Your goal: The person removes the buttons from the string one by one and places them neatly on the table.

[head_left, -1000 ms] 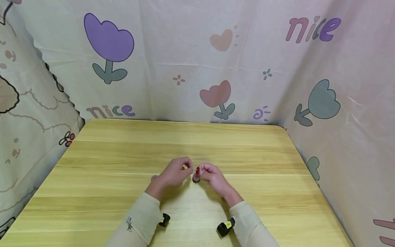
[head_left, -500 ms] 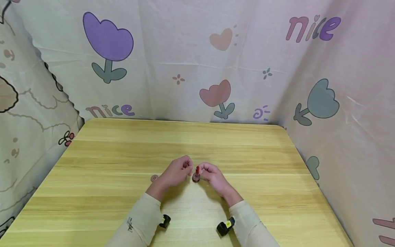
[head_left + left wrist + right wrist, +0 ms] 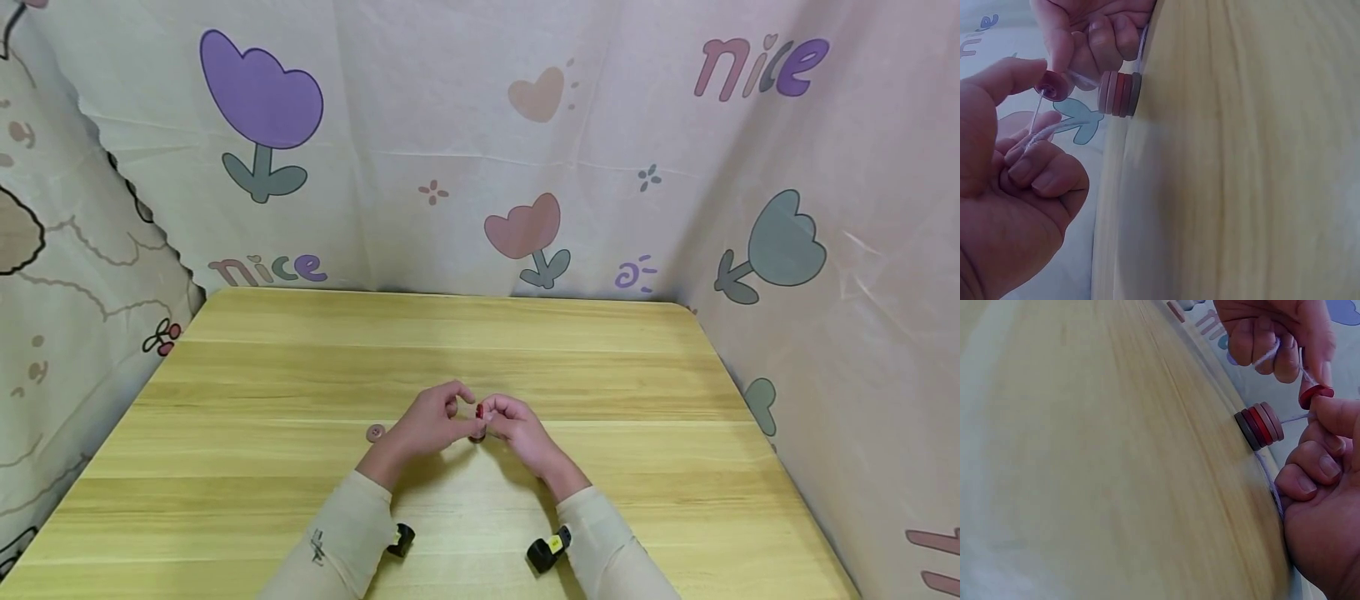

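Note:
A red button (image 3: 1316, 394) is held up between the two hands, with a pale string (image 3: 1037, 112) coming through it. My right hand (image 3: 521, 427) pinches this button between thumb and forefinger. My left hand (image 3: 431, 421) holds the string in its curled fingers, its thumb tip right at the button's edge. Just below, a stack of buttons (image 3: 1259, 425) in red, brown and grey stands on the table. String runs from the top of the stack up to the right fingers, and more trails from its base. In the head view the left thumb partly covers the stack.
One loose brownish button (image 3: 376, 433) lies on the wooden table (image 3: 300, 375), left of the left wrist. Black wrist cameras sit at both cuffs, the right one (image 3: 548, 551) close over the table. A printed cloth (image 3: 390, 108) hangs behind the table and along its sides.
The left hand has moved slightly right, its thumb now extended to the red button and across the stack. The right hand holds its place.

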Demonstrator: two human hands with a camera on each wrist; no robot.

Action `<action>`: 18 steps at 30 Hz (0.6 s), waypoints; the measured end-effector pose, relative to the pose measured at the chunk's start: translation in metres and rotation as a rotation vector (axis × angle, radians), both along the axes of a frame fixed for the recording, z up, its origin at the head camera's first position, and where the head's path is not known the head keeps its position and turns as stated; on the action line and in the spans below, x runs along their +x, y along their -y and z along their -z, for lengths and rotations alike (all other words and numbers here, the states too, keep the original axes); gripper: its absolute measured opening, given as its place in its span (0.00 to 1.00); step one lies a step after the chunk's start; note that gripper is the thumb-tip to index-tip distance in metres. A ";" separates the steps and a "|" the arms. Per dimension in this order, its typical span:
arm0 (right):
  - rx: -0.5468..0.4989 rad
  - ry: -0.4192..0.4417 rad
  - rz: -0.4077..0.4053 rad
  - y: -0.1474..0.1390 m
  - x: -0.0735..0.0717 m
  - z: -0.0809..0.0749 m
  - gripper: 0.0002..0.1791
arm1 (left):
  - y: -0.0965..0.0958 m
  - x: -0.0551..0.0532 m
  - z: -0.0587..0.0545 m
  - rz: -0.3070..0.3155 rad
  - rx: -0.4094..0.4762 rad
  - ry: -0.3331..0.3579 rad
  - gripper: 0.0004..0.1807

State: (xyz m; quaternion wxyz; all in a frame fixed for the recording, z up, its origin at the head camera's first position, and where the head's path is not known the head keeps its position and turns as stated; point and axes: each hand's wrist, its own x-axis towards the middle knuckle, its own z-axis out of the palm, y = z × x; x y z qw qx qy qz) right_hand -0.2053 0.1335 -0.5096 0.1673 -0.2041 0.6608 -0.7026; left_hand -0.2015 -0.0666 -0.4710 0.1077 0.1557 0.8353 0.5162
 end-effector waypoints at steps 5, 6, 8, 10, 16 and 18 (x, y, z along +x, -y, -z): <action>-0.005 -0.003 -0.004 0.000 0.000 0.000 0.08 | -0.001 -0.001 0.002 0.001 -0.011 -0.031 0.13; -0.005 -0.003 -0.003 0.000 0.000 0.000 0.07 | -0.001 -0.002 0.003 0.000 -0.011 -0.034 0.12; -0.007 -0.003 -0.002 0.000 0.000 -0.001 0.07 | -0.002 -0.002 0.004 -0.005 -0.008 -0.043 0.12; -0.006 -0.001 -0.004 0.000 0.000 -0.002 0.08 | -0.002 -0.002 0.004 -0.014 0.000 -0.040 0.12; -0.002 0.003 -0.010 0.000 0.000 -0.003 0.12 | -0.002 0.000 0.003 -0.058 0.017 -0.023 0.13; -0.004 0.007 -0.011 0.000 -0.001 -0.003 0.12 | -0.001 0.001 0.002 -0.075 0.018 -0.018 0.13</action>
